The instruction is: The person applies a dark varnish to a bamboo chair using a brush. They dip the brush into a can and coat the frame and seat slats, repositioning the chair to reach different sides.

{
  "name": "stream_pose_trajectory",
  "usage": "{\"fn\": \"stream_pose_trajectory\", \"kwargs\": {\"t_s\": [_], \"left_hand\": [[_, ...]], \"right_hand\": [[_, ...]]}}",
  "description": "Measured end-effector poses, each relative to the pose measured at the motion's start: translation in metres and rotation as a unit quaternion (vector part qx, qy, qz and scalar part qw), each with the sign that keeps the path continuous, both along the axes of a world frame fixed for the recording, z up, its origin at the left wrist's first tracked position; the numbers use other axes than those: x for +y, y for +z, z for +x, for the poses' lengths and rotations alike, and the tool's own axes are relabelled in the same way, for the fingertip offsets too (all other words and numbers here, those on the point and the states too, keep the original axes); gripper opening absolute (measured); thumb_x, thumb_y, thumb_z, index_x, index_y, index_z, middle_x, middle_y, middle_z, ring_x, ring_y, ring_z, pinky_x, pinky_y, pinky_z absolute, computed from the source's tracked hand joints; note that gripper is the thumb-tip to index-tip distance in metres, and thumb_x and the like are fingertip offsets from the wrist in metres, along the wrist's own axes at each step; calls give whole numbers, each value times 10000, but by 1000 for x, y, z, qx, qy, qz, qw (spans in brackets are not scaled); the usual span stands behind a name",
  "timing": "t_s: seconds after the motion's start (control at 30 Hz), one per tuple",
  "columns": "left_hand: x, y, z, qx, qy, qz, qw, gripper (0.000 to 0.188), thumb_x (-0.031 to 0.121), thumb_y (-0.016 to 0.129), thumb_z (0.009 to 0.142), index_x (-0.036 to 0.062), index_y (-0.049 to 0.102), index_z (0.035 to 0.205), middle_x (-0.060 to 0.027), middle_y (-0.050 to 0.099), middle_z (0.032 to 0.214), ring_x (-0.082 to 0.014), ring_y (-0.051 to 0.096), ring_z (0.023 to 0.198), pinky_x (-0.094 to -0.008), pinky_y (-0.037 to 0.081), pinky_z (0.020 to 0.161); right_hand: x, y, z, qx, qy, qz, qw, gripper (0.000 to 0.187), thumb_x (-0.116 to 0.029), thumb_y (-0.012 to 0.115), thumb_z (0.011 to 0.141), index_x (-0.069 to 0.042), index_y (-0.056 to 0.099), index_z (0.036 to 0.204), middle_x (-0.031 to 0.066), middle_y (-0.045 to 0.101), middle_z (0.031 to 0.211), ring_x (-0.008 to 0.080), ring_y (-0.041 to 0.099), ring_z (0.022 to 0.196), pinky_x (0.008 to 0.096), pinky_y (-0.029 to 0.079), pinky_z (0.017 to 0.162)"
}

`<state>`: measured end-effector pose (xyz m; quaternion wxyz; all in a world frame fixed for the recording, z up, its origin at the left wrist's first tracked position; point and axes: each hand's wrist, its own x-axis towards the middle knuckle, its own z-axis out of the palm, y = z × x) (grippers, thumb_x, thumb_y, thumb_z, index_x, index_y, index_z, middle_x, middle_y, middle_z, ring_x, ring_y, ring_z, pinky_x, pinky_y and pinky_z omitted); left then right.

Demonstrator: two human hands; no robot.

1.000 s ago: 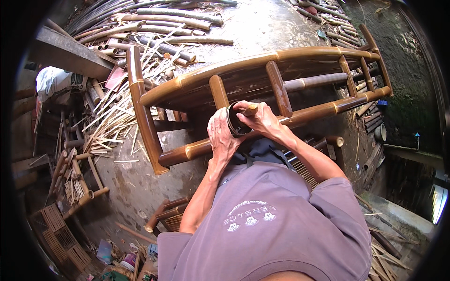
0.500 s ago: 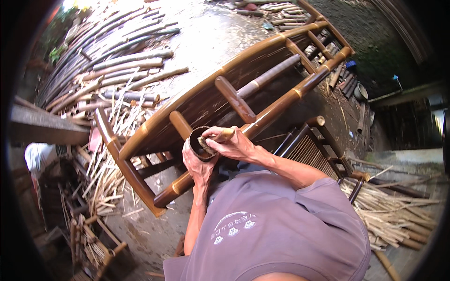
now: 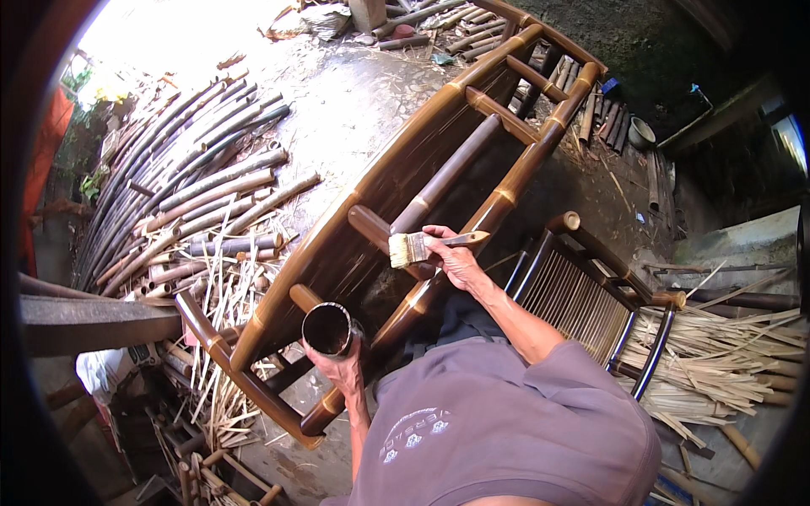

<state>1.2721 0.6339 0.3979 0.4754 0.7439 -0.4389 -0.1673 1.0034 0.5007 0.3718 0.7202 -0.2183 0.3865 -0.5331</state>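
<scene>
A dark, round open container is in my left hand, its mouth facing up and its inside dark. My right hand grips a flat paintbrush with pale bristles and a wooden handle. Those bristles point left, over a short crossbar of a large brown bamboo piece of furniture lying in front of me. Whether they touch it I cannot tell. Much of the bamboo looks glossy, while one long pole is duller and greyish.
At the left lie many dark bamboo poles and pale split strips. A slatted bamboo chair stands close on my right, with more strips beyond it. A wooden beam juts in from the left.
My right hand has lifted the paintbrush out of the container and moved right, toward the crossbar. The container in my left hand has shifted left and down, and my view has turned.
</scene>
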Motion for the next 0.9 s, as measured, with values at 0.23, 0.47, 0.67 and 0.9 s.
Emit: {"fn": "stream_pose_trajectory", "kwargs": {"t_s": [0.23,0.47,0.67,0.9], "left_hand": [[-30,7,-25,-113,80,104,985,1008,255,885,603,19,333,1412,-186,481,1326,-339,499,1222,-430,394,1053],[-54,16,-65,-55,107,135,984,1008,265,893,613,31,336,1420,-173,470,1356,-312,483,1249,-418,375,1072],[-82,9,-94,-47,116,138,982,1012,264,899,612,17,334,1415,-175,491,1327,-314,496,1225,-415,377,1060],[-82,1,-106,-64,120,118,984,1022,249,895,619,6,312,1422,-203,490,1325,-340,497,1227,-439,389,1049]], "right_hand": [[-120,-67,-128,358,-67,-215,906,197,-175,686,854,-91,665,1031,20,630,1006,127,565,980,298,487,866],[-185,-34,-184,587,-157,-418,675,109,-65,541,892,-31,639,924,113,653,884,269,632,807,376,524,740],[-157,-10,-144,352,128,-287,882,147,-118,633,799,-83,712,919,57,707,839,173,677,807,341,539,775],[-342,-2,-251,668,305,-349,582,167,-101,647,744,-71,691,902,90,683,774,247,647,686,325,517,669]]}}
